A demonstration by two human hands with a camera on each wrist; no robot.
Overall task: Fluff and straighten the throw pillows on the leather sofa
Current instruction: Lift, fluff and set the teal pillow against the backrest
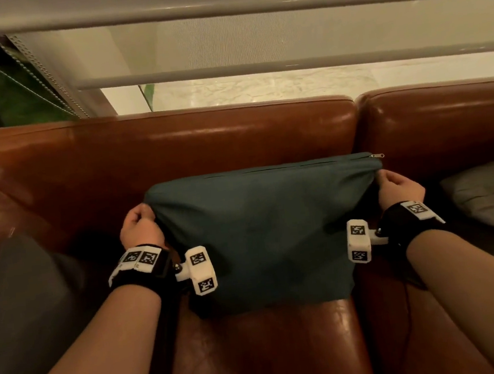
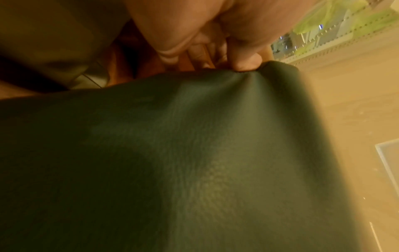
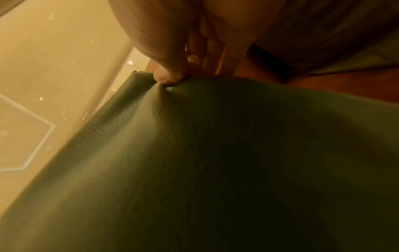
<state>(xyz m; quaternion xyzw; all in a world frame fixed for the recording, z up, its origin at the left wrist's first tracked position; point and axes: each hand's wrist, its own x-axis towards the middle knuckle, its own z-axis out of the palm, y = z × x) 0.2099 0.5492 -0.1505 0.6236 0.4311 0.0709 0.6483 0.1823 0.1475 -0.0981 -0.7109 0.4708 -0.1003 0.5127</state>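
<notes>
Both hands, left [image 1: 141, 227] and right [image 1: 398, 186], pinch the teal pillow's [image 1: 262, 233] top corners; the grey pillows [image 1: 490, 190] beside it look untouched.

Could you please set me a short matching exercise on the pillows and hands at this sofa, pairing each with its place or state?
Things:
1. teal pillow
2. grey pillow
3. left hand
4. zipper pull

Places or states:
A. pinches the teal pillow's upper left corner
B. lies on the seat at the far right
C. held up by both upper corners
D. at the teal pillow's top right corner

Pairs: 1-C, 2-B, 3-A, 4-D
</notes>
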